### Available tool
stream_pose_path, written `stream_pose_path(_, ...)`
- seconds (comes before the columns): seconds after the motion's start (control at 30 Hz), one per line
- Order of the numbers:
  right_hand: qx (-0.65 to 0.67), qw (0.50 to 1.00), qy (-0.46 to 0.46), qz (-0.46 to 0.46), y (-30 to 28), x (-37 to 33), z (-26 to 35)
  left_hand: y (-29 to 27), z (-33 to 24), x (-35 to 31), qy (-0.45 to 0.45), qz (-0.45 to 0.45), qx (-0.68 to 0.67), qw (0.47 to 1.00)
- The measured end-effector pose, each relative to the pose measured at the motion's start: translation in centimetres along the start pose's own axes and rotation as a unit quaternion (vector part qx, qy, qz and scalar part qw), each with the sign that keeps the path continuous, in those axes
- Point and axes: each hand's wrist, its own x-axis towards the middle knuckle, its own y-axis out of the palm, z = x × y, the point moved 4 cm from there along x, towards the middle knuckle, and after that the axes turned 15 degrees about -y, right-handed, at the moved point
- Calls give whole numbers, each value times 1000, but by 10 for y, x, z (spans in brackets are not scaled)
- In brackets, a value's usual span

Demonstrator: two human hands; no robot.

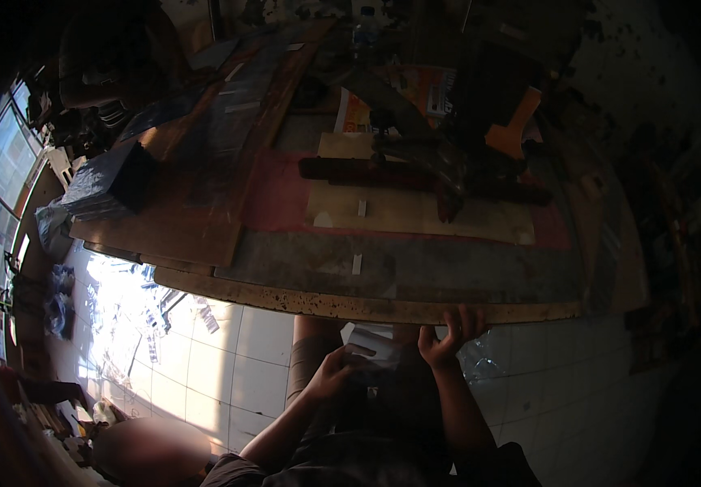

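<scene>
My left hand (336, 368) is over my lap below the table's front edge, its fingers closed on a pale, sheet-like piece (371, 334). Whether this is paper or plastic I cannot tell in the dim light. At the table edge (342, 307), my right hand (446, 337) is raised with its fingers apart, the tips at or just over the rim; nothing shows in it. Straight ahead on the table lie two small white strips (357, 264), one on the grey top and one on a tan board (423, 219). Behind them stands a dark metal machine (423, 154) with a long bar.
A dark blue box-like stack (103, 183) sits on the brown board (180, 219) at left. Orange printed sheets (415, 85) lie behind the machine. Another person (123, 73) is at the far left. Scraps (156, 308) litter the bright floor; another person's head (152, 450) shows lower left.
</scene>
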Motion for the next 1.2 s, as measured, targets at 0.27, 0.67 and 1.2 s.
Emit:
stream_pose_path(0.27,14,1000,2,4,0,-3,0,-4,5,2,11,15,0,1000)
stream_pose_path(0.67,40,997,51,31,-19,22,5,2,-2,-5,23,22,-43,999)
stream_pose_path(1.2,234,942,-47,235,70,194,-42,8,-12,-12,70,33,-58,995)
